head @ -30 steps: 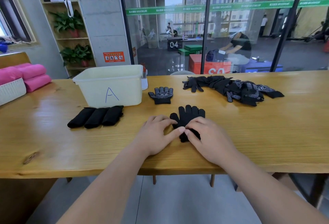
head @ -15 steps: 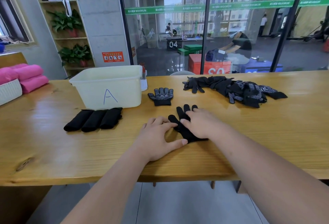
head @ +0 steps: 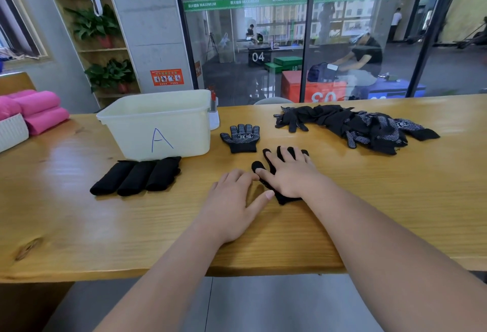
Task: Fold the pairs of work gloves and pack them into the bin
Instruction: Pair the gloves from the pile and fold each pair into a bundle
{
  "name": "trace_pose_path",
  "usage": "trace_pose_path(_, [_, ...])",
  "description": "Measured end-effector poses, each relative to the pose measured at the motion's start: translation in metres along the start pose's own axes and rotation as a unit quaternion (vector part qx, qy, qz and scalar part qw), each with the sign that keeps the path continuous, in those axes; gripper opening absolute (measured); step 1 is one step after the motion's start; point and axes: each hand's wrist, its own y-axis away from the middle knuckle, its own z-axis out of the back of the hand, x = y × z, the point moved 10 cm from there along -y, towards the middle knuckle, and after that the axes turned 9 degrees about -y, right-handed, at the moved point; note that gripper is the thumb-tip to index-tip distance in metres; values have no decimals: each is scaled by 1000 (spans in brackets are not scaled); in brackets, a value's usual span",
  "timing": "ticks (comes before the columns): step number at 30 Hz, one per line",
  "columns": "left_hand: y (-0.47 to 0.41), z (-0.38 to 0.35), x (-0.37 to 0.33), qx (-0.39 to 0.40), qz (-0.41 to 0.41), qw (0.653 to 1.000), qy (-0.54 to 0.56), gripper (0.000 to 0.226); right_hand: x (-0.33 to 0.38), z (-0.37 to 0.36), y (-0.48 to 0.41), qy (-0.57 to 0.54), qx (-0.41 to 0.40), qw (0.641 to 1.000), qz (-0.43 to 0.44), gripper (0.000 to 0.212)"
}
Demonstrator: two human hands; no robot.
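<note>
Now the right hand (head: pixel 290 176) lies flat on the black glove (head: pixel 266 181), palm down, fingers spread over the glove's fingers; a second ago both hands met at the cuff, nearer the body. The left hand (head: pixel 234 197) has slid off to the glove's left, flat on the wooden surface (head: pixel 395 199), thumb tip just beside the cuff end. Neither grip is clenched on anything: both hands are released, pressing rather than grasping. Glove fingertips poke out beyond the right hand's fingers; the cuff shows under the wrist. Near edge of the surface runs below both forearms, with bare wood to the right and left of the hands. Just beyond, a dotted glove (head: pixel 241 137) lies palm up, apart from the pressed one. Three folded black pairs (head: pixel 137 177) sit side by side, touching the front of the cream bin (head: pixel 160 123) marked A. Loose glove pile (head: pixel 361 127) at far right, well apart.
</note>
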Motion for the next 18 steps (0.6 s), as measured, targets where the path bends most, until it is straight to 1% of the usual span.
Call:
trace_pose_path(7, [1, 4, -2, 3, -1, 1000, -4, 68, -4, -4, 25, -11, 9, 1000, -12, 88])
trace_pose_path(11, [2, 8, -9, -7, -16, 999, -33, 62, -9, -7, 58, -13, 3, 1000, -15, 87])
trace_pose_path(13, [4, 12, -15, -21, -28, 997, -64, 56, -14, -4, 74, -20, -18, 999, -18, 85])
trace_pose_path(16, [3, 16, -30, -33, -46, 993, -101, 46, -18, 8, 93, -10, -79, 997, -8, 79])
trace_pose_path(18, [-2, 17, -40, -34, -50, 994, -90, 43, -22, 7, 98, -22, -70, 997, -9, 77])
